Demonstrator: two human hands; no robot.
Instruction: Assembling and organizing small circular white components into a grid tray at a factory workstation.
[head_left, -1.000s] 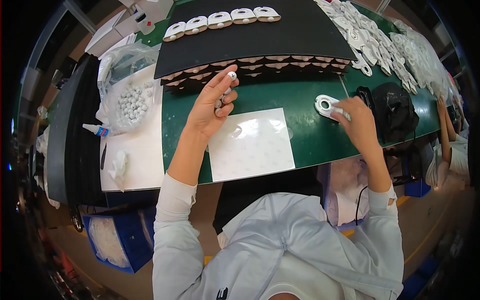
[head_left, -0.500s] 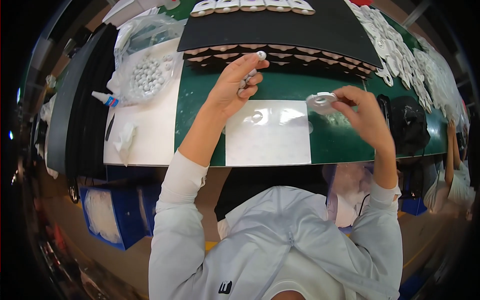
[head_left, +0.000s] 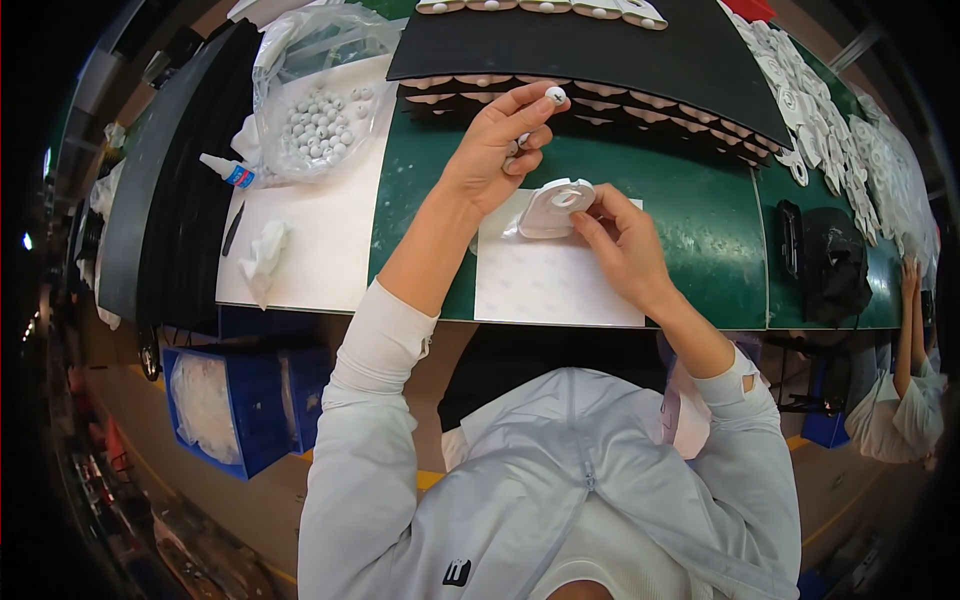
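My left hand [head_left: 497, 150] is raised over the bench, closed, with a small white ball [head_left: 555, 96] pinched between thumb and forefinger. A dark mark shows on that ball. More white balls sit under its curled fingers, partly hidden. Just below and to the right, my right hand [head_left: 630, 248] grips a flat white plastic piece [head_left: 540, 218] with a rounded end and an oval hole. The piece is held tilted over a white sheet [head_left: 555, 290] at the bench's near edge, a little apart from the ball.
A clear bag of white balls [head_left: 318, 130] lies on the left, near a small glue bottle [head_left: 226, 170] and crumpled tissue [head_left: 265, 262]. Stacked black boards [head_left: 600, 60] carry rows of white pieces. Similar pieces [head_left: 800, 110] pile up at far right, beyond a black bag [head_left: 835, 265].
My right hand has brought the white plastic piece leftward over the sheet, close to my left hand. My left hand keeps its pinch on the ball. The whole view has shifted slightly.
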